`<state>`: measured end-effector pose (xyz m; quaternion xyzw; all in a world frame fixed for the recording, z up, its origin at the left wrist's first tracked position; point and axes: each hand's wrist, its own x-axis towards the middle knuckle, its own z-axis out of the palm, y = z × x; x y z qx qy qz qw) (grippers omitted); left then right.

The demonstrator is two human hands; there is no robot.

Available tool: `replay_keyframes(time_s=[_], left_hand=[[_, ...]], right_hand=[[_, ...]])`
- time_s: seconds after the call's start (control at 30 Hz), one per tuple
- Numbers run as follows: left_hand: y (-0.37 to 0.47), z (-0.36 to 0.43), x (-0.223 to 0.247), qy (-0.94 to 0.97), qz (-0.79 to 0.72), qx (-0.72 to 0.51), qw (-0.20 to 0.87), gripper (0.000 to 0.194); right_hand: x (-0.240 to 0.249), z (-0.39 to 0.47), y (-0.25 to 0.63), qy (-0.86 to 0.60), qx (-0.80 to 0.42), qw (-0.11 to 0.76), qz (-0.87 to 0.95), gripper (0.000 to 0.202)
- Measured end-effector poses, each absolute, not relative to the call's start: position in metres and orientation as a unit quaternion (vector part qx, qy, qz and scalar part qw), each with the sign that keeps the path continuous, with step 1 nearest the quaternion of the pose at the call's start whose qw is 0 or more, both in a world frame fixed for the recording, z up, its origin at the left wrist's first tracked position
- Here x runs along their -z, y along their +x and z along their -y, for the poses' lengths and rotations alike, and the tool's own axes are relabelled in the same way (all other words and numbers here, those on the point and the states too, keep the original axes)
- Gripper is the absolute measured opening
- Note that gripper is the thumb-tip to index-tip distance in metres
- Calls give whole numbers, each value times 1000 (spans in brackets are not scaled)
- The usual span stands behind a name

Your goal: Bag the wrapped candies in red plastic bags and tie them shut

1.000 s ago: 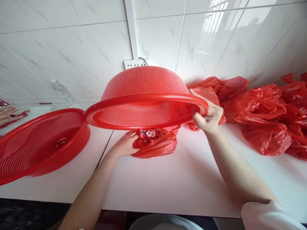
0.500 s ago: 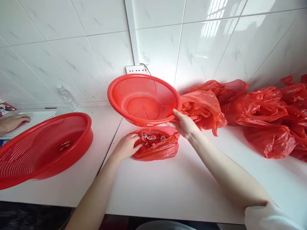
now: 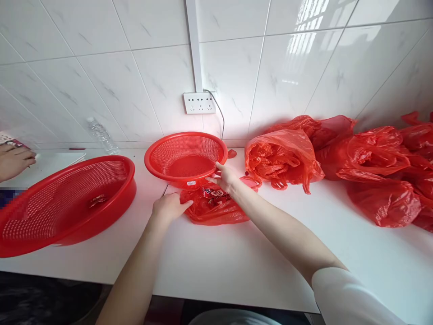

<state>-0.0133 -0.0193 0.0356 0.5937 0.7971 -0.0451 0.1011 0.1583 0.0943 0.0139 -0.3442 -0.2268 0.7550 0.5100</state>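
Note:
My right hand (image 3: 226, 177) grips the right rim of a round red plastic colander (image 3: 186, 167), thumb on top and fingers underneath. Nothing shows inside this colander, which sits at the back by the wall. Just in front of it lies a red plastic bag (image 3: 218, 214), its mouth open on red-wrapped packets (image 3: 216, 193) with dark and white print. My left hand (image 3: 167, 207) is closed at the bag's left edge, its thumb over the plastic and its other fingertips partly hidden. The colander and right hand cover part of the bag's far side.
A larger red colander (image 3: 115, 221) with a small packet (image 3: 98, 201) inside stands left. Behind it are a clear bottle (image 3: 103, 135) and another person's hand (image 3: 15, 161). Several filled red bags (image 3: 280, 155) line the right. A power strip (image 3: 199, 103) hangs on the wall.
The red colander has gone down and left, from raised above the bag to the table's back, with my right hand on its rim. My left hand has shifted slightly left. The other person's hand has moved.

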Motion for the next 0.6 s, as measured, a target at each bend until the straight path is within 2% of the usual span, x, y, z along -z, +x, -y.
replay_keyframes(time_s=[0.27,0.4,0.5,0.6], left_hand=[[-32,34,-53,517,-854,-41,-34,52],[-43,32,-48,468,-862,-168,-100,68],[-56,28,-44,416,-878,-217,-93,80],[-70,25,-41,395,-891,-215,-62,82]], right_hand=[[-47,-73,190,-315,-773,501,228,14],[-74,-60,211,-252,-791,488,270,7],[-86,-53,221,-248,-792,476,291,5],[-92,-49,225,-259,-777,480,314,5]])
